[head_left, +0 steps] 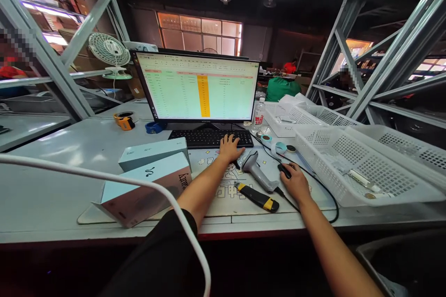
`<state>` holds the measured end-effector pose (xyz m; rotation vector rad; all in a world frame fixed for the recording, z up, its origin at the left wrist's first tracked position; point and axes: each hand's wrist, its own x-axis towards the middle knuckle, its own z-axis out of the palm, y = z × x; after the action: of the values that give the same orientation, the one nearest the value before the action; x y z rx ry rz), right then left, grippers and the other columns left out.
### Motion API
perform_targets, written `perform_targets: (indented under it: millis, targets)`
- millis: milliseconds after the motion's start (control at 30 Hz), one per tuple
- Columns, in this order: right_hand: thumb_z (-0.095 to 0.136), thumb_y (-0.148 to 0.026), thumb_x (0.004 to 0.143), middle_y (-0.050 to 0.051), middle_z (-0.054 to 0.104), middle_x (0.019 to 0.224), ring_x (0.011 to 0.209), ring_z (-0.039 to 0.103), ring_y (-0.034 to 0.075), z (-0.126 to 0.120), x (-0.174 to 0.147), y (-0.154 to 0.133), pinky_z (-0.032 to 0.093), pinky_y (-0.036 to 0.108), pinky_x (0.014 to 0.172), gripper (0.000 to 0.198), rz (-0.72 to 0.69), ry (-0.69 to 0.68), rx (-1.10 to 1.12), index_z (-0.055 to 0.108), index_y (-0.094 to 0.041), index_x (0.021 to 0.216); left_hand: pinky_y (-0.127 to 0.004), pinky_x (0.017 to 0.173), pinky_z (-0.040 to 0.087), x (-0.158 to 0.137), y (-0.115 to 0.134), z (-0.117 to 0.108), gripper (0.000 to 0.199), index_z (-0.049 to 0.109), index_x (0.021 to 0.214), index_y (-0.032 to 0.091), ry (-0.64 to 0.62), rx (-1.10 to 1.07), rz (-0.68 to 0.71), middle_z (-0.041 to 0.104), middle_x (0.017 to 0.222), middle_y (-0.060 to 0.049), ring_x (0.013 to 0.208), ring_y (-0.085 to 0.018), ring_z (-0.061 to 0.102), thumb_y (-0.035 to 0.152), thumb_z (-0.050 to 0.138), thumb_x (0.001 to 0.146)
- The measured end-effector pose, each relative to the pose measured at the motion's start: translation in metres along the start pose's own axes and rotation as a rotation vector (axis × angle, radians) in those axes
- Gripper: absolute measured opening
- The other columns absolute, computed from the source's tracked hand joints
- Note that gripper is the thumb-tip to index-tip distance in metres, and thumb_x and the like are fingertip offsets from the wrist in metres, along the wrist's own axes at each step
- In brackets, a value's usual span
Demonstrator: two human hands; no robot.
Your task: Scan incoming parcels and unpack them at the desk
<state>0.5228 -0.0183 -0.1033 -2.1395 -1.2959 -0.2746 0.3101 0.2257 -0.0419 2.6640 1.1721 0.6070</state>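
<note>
Now, left hand (pixel 230 149): fingers spread on the keyboard (pixel 195 138), gripping nothing.
Right hand (pixel 298 183): fingers curled over the mouse (pixel 285 171), holding it.
Scanner (pixel 261 177): lying between both arms, untouched.
Monitor (pixel 181 93): rows showing; keyboard entry seems underway, calling for light, exact presses.

Lettering: on the front box (pixel 163 176), front-left of the keyboard (pixel 198 138), I read "EAUTY"; text on the monitor (pixel 167 95) behind was illegible.
</note>
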Motion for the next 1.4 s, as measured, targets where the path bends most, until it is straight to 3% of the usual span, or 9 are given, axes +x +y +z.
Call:
perform_targets:
  millis: [200,400,833,1200,1400]
  targets:
    - [0.054,-0.039,0.095,0.012,0.063,0.141,0.118,0.066,0.030,0.004,0.000,0.003,0.056,0.041,0.097,0.046,0.010,0.018,-0.014,0.075,-0.022,0.132,-0.061,0.130,0.013,0.013,0.003,0.018,0.072,0.056,0.153,0.020,-0.067,0.064,-0.032,0.032,0.173,-0.015,0.162,-0.044,0.016,0.067,0.053,0.098]
    - [0.054,-0.043,0.095,0.010,0.064,0.140,0.119,0.067,0.030,0.006,0.000,0.008,0.058,0.041,0.095,0.047,-0.048,0.002,0.005,0.076,-0.024,0.132,-0.063,0.131,0.011,0.013,0.004,0.026,0.074,0.051,0.156,0.022,-0.062,0.061,-0.095,0.030,0.175,-0.012,0.163,-0.041,0.015,0.068,0.047,0.097]
    - [0.056,-0.046,0.095,0.007,0.067,0.135,0.110,0.071,0.026,0.016,-0.002,0.011,0.060,0.038,0.090,0.041,-0.135,0.100,0.020,0.079,-0.030,0.125,-0.061,0.132,0.013,0.005,-0.006,0.019,0.077,0.048,0.159,0.024,-0.061,0.019,-0.111,0.036,0.172,-0.012,0.161,-0.040,0.022,0.069,0.047,0.096]
    - [0.054,-0.049,0.094,0.011,0.066,0.138,0.116,0.068,0.029,0.008,-0.001,0.011,0.058,0.042,0.096,0.048,-0.133,0.050,0.018,0.078,-0.023,0.127,-0.059,0.133,0.009,-0.004,-0.022,0.017,0.083,0.038,0.165,0.021,0.046,0.012,-0.310,0.023,0.177,-0.014,0.164,-0.038,0.017,0.071,0.036,0.099]
    - [0.053,-0.050,0.094,0.012,0.067,0.135,0.115,0.068,0.030,0.006,-0.002,0.009,0.056,0.043,0.100,0.049,-0.136,0.055,0.029,0.078,-0.022,0.125,-0.061,0.132,0.006,0.007,-0.034,0.011,0.086,0.037,0.166,0.017,0.027,0.028,-0.349,0.026,0.176,-0.017,0.164,-0.039,0.015,0.072,0.036,0.099]
